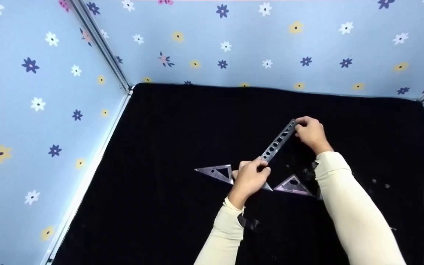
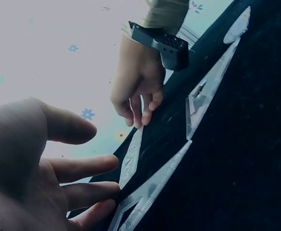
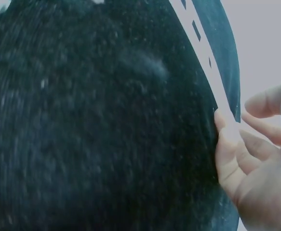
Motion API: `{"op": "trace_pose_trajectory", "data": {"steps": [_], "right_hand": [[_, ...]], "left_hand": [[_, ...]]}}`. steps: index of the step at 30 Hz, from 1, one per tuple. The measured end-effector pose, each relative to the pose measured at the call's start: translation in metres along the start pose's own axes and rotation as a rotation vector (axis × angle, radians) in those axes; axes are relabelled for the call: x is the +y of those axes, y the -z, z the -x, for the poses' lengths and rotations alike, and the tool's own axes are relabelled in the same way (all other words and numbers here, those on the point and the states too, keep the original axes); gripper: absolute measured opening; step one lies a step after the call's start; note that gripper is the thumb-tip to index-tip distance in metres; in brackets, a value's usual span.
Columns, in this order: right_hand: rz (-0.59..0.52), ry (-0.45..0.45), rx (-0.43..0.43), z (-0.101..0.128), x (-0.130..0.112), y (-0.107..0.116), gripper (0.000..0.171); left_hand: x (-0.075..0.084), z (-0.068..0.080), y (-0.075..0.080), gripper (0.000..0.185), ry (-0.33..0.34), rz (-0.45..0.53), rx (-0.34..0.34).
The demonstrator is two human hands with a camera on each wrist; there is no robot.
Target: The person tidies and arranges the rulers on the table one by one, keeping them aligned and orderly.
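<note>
A clear plastic stencil ruler [image 1: 279,140] with a row of cut-out shapes lies slanted between the two hands. My right hand [image 1: 310,133] grips its far end with the fingertips. Close by the ruler's near end, my left hand [image 1: 250,176] has its fingers extended, with the thumb apart from them in the left wrist view. Beneath this hand is a clear set square [image 2: 162,175] with a graduated edge, partly hidden in the head view. To its left lies another set square [image 1: 208,171]; to its right, a smaller triangular one [image 1: 302,191].
A black cloth [image 1: 153,221] covers the work surface. Blue flowered walls [image 1: 204,40] rise behind and to the left, with a metal rail [image 1: 103,48] at the corner. A clear rounded piece [image 2: 237,28] lies beyond the small triangle, partly behind the right sleeve in the head view.
</note>
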State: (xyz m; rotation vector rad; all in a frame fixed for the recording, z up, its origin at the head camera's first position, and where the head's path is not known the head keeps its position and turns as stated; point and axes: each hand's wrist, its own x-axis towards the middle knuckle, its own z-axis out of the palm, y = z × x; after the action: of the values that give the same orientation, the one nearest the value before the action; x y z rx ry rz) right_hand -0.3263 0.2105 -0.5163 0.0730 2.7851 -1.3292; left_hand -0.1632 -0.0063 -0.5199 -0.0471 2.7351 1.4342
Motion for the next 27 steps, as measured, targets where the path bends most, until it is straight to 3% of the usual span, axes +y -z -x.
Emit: {"op": "trace_pose_trajectory", "data": {"steps": [5,14,21,24,27], "right_hand": [[0.027,-0.004,-0.019,0.003,0.005,0.008,0.031],[0.042,0.004,-0.049,0.006,0.012,0.017,0.034],[0.162,0.109,-0.098,0.008,0.014,0.022,0.040],[0.123,0.093,-0.105,0.009,0.015,0.022,0.039],[0.013,0.035,-0.117,0.010,0.015,0.023,0.039]], "left_hand": [[-0.001,-0.001,-0.001,0.032,0.010,-0.024,-0.012],[0.001,-0.003,0.000,0.031,0.014,-0.052,0.042],[0.004,-0.003,-0.001,0.028,0.014,-0.016,0.052],[0.003,-0.003,-0.001,0.021,0.025,0.019,0.052],[0.003,-0.003,-0.001,0.014,0.035,0.056,0.053]]}}
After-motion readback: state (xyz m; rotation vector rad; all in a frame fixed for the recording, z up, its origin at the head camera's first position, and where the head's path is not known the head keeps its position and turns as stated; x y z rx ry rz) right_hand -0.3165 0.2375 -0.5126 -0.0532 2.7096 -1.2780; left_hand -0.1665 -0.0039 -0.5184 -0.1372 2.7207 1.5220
